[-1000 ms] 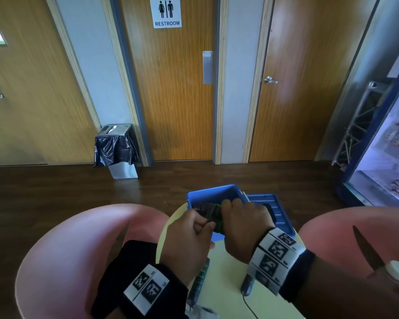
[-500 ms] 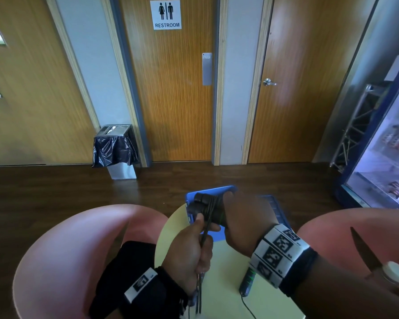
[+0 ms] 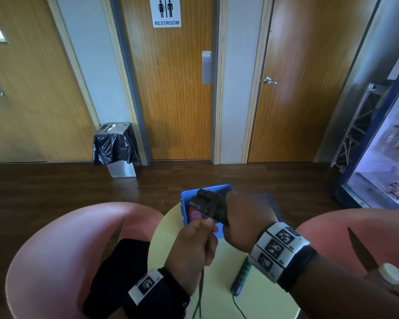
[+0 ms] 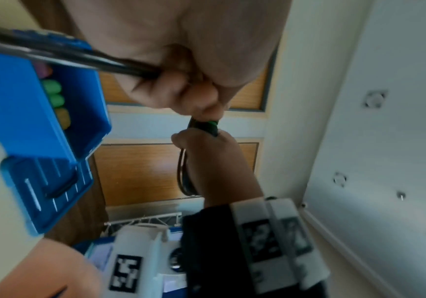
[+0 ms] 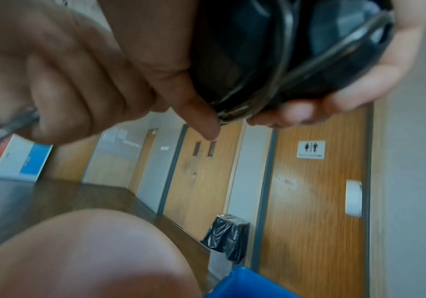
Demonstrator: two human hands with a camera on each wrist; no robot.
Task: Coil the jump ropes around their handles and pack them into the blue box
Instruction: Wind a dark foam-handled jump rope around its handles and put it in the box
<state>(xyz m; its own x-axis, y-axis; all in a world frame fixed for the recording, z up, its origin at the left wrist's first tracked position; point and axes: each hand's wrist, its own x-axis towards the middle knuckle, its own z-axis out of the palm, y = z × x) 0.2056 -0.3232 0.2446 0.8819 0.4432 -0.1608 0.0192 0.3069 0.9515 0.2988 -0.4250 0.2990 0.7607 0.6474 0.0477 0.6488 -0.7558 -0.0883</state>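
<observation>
Right hand (image 3: 244, 217) gripped rope-wound handles (image 3: 209, 204) over blue box (image 3: 186, 199); left hand (image 3: 194, 247) fingers pinched loose rope (image 3: 200, 293).

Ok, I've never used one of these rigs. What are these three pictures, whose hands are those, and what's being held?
No machine here: a person wears three cameras. The wide picture comes from the head, looking down at both hands; the other two look along each wrist.

The right hand grips a pair of black jump-rope handles with black cord already wound round them, held over the open blue plastic box. The left hand pinches the loose black cord, which hangs down from it.

The box stands on a small round pale-yellow table, with coloured items inside. Another dark rope handle with green rings lies on the table beside the right wrist. Pink chairs stand on either side.
</observation>
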